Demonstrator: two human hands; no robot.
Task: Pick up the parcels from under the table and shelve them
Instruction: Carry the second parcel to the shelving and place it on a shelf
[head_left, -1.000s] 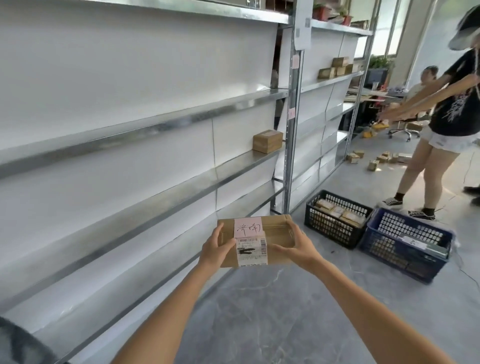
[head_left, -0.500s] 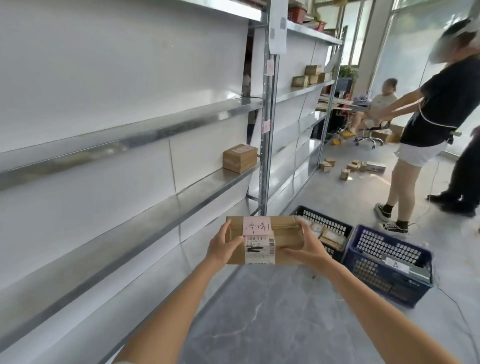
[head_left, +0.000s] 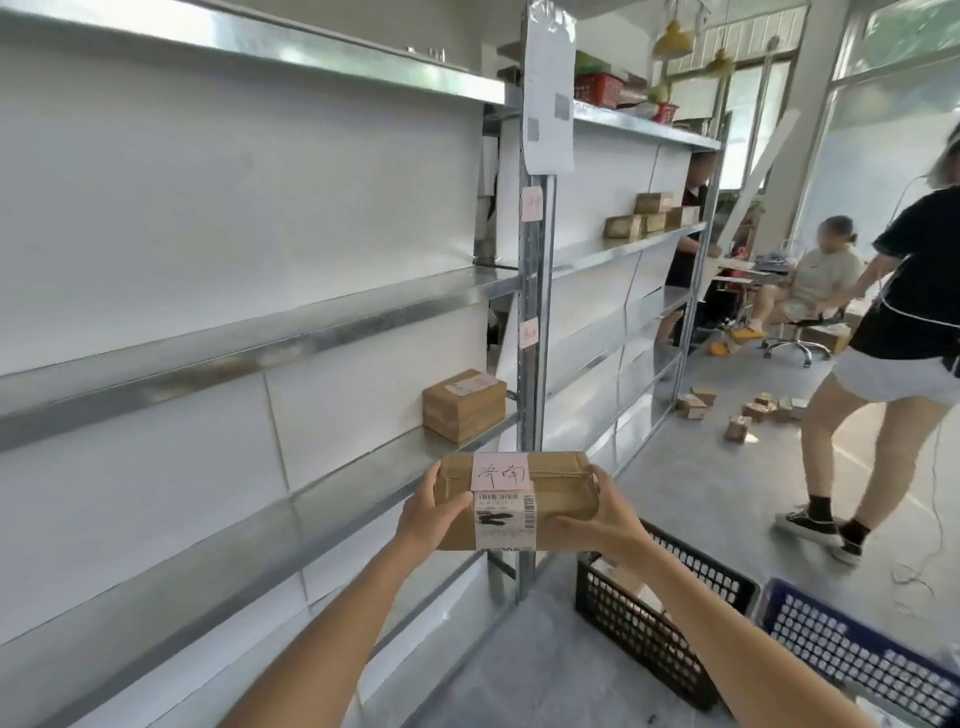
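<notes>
Both hands (head_left: 519, 519) grip brown parcel (head_left: 556, 499) w/ pink note, barcode label.

Brown cardboard parcel w/ pink note & white barcode label (head_left: 514, 501) now higher, nearer the metal shelf edge (head_left: 332, 499), close below the small brown box (head_left: 464, 405) on it. View swung right & up. Person in black top & white shorts (head_left: 898, 343) stepped further right, mid-stride.

Blue crate (head_left: 852, 654) cut off by right edge — black crate (head_left: 660, 613) contents hidden behind right forearm.
</notes>
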